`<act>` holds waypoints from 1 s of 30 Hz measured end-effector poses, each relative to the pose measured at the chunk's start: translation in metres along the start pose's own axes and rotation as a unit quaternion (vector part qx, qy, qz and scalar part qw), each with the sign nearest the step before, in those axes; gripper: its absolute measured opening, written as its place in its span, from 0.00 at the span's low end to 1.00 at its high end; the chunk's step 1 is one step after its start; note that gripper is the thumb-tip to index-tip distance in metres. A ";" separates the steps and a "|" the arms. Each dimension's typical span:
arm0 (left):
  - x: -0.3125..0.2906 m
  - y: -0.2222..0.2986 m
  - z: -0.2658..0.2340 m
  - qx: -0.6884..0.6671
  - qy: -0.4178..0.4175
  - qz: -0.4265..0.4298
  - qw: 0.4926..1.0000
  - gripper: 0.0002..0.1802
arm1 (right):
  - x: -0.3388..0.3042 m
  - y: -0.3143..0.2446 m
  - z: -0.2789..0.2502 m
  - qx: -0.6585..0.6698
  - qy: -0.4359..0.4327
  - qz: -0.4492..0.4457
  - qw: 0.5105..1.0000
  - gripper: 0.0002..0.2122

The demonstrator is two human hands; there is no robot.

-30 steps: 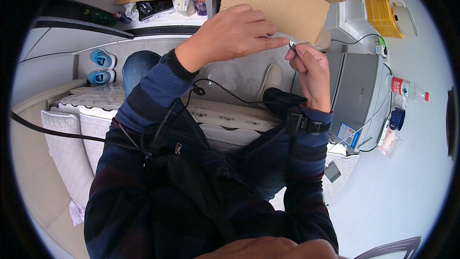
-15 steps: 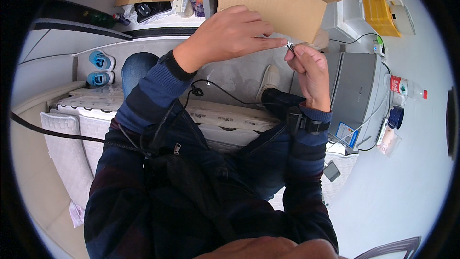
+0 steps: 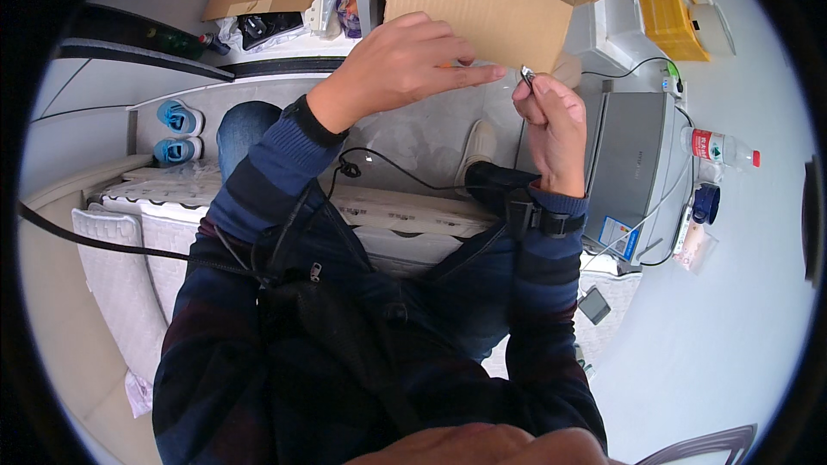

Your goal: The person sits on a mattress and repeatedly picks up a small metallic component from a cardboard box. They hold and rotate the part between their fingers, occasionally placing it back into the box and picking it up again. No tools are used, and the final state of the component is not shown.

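My right hand (image 3: pixel 551 112) is raised at the right and pinches a small shiny metal nail clipper (image 3: pixel 527 75) between thumb and fingers. Most of the clipper's body is hidden by the fingertips. Across from it, my left hand (image 3: pixel 409 65) points its index finger toward the clipper, with a small gap between them. The other left fingers are bent, and a tiny orange-green spot shows between them, too small to make out. Both hands hover in front of an open cardboard box (image 3: pixel 478 13).
A grey cabinet-like appliance (image 3: pixel 633 176) stands at the right, with a plastic bottle (image 3: pixel 724 149) and cables beyond it. A yellow crate (image 3: pixel 668 13) is at the far right. Blue shoes (image 3: pixel 178 118) sit on the left floor. A black cord (image 3: pixel 405 168) crosses near my knees.
My left index fingertip has drawn back from the clipper, leaving a gap. The clipper shows more upright above my right fingertips. The whole view has shifted slightly.
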State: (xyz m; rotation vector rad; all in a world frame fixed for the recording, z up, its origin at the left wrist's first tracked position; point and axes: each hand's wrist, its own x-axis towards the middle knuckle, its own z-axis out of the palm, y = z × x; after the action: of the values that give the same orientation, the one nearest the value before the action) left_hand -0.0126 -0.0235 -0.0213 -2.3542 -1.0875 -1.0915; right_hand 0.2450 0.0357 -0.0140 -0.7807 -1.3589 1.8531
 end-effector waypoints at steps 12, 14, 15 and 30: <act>0.002 0.000 0.010 -0.101 0.039 -0.076 0.991 0.13 | 0.107 -0.062 0.015 -0.469 0.099 -0.232 0.847 0.18; 0.001 0.000 0.010 -0.118 0.030 -0.106 0.987 0.09 | 0.161 -0.070 0.018 -0.600 0.111 -0.219 0.762 0.16; 0.001 0.000 0.010 -0.129 0.029 -0.117 0.984 0.09 | 0.181 -0.068 0.019 -0.651 0.114 -0.236 0.712 0.16; -0.003 -0.006 -0.008 -0.344 0.074 -0.370 0.860 0.10 | 0.239 -0.061 0.003 -0.820 0.011 -0.280 0.499 0.12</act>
State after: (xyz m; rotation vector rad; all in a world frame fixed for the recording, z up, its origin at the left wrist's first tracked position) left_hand -0.0221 -0.0258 -0.0188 -2.2595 -1.8542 -2.2031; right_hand 0.1164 0.2415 0.0301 -0.8646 -2.6921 -0.5060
